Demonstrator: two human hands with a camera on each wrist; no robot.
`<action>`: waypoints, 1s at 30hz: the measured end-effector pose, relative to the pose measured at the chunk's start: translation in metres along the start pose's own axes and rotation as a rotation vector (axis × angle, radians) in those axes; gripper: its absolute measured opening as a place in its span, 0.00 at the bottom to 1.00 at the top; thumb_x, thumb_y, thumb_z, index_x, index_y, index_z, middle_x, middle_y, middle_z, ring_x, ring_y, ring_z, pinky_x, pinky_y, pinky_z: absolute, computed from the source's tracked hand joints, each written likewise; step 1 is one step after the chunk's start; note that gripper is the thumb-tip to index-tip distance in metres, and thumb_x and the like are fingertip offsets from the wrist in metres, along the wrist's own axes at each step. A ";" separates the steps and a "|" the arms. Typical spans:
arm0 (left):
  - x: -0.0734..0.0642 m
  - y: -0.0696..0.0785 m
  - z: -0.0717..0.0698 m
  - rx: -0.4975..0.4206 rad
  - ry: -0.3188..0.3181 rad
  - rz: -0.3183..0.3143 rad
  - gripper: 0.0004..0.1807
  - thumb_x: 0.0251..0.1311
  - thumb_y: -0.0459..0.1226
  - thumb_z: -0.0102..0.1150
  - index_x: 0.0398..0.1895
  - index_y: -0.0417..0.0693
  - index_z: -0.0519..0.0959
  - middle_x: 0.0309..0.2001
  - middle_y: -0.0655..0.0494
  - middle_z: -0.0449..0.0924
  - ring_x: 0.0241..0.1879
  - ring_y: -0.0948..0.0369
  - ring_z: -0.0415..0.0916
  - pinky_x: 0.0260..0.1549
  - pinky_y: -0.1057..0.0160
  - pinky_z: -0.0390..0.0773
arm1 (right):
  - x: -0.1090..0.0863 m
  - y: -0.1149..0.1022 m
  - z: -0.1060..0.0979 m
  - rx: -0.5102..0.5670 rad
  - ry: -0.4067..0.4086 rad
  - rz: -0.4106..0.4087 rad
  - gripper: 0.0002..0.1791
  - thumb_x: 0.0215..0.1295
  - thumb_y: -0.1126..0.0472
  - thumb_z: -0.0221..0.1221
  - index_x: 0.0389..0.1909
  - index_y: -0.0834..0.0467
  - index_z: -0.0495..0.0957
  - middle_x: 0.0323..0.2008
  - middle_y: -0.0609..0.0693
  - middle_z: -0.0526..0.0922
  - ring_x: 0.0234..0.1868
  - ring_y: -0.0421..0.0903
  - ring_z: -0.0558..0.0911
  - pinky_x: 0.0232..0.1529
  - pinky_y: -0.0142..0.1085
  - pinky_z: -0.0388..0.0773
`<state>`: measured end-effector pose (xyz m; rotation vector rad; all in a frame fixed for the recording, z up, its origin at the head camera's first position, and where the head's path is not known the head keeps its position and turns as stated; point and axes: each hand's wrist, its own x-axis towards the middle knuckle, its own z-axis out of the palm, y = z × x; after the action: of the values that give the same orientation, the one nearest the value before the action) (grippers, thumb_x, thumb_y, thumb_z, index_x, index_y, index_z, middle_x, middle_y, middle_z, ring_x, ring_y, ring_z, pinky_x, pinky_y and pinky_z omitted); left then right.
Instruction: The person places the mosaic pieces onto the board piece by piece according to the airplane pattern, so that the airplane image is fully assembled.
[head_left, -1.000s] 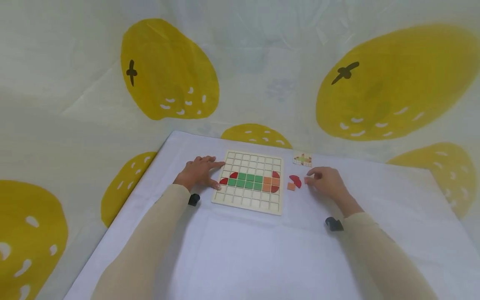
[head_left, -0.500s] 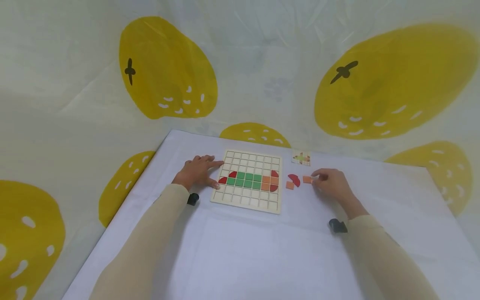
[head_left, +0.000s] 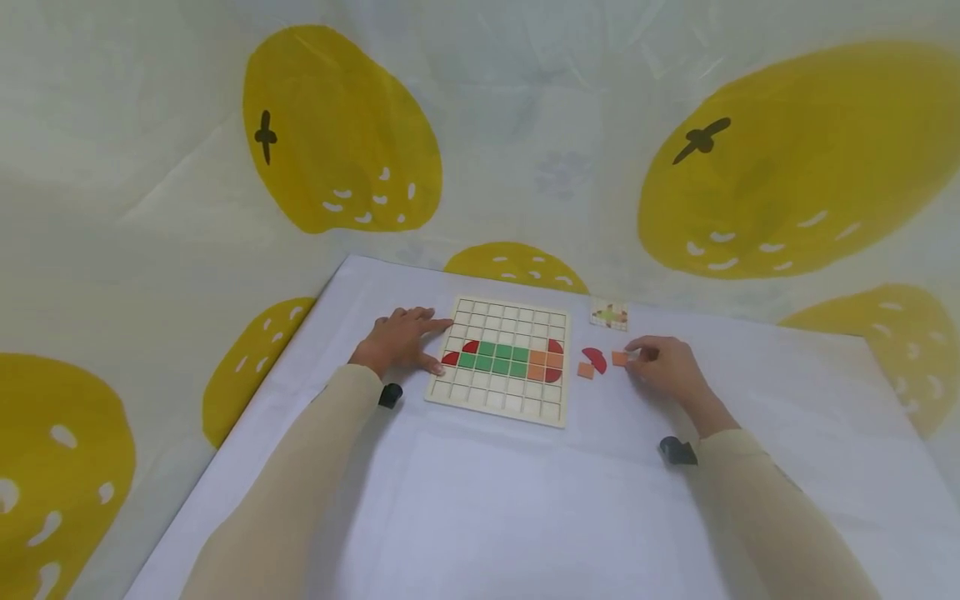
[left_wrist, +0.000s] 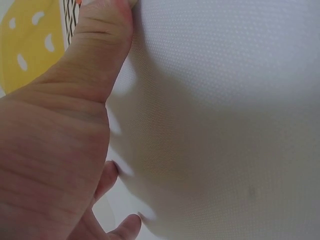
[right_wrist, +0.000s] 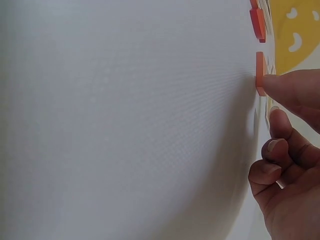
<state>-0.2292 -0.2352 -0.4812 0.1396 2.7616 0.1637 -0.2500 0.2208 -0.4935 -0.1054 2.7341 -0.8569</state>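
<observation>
In the head view, a pale wooden grid board point(head_left: 495, 404) lies on the table. Green square tiles point(head_left: 501, 358), orange square tiles and red curved tiles sit in its middle rows. My left hand point(head_left: 401, 342) has its fingers spread, with index finger and thumb on the board's left edge. Right of the board, my right hand point(head_left: 667, 367) pinches an orange square tile point(head_left: 619, 358) at its right edge, close to the tabletop. The right wrist view shows my thumb against this orange tile point(right_wrist: 259, 75); the index finger is hidden there, and the other fingers are curled.
Red curved pieces point(head_left: 594, 359) and another orange square tile point(head_left: 586, 371) lie between board and right hand. Behind them is a small pattern card point(head_left: 609, 315). A white cloth covers the table point(head_left: 525, 508); a lemon-print curtain point(head_left: 510, 150) hangs behind and at the left.
My right hand has shifted slightly right with the orange square tile, which has come apart further from the red pieces. The left hand stays on the board edge.
</observation>
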 end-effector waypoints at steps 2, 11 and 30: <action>0.000 0.001 0.000 0.000 0.000 0.001 0.56 0.48 0.67 0.74 0.81 0.81 0.56 0.85 0.55 0.52 0.82 0.43 0.51 0.76 0.30 0.56 | 0.000 -0.001 0.000 -0.003 -0.003 0.000 0.22 0.71 0.56 0.64 0.63 0.60 0.80 0.48 0.61 0.81 0.50 0.56 0.75 0.51 0.45 0.81; -0.001 0.002 -0.001 -0.001 0.002 -0.006 0.56 0.47 0.67 0.74 0.81 0.80 0.56 0.85 0.54 0.52 0.82 0.42 0.51 0.76 0.30 0.56 | -0.003 -0.005 -0.001 0.007 -0.009 0.001 0.23 0.71 0.55 0.64 0.63 0.59 0.80 0.47 0.60 0.80 0.49 0.56 0.75 0.48 0.42 0.81; 0.000 0.003 -0.002 0.005 -0.009 -0.015 0.57 0.48 0.67 0.74 0.81 0.80 0.56 0.85 0.54 0.52 0.82 0.42 0.50 0.76 0.30 0.56 | 0.011 0.004 0.001 -0.036 -0.078 0.011 0.23 0.69 0.54 0.66 0.60 0.61 0.80 0.51 0.61 0.81 0.51 0.57 0.76 0.55 0.50 0.83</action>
<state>-0.2294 -0.2324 -0.4790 0.1201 2.7533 0.1516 -0.2602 0.2219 -0.4986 -0.1283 2.6753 -0.7835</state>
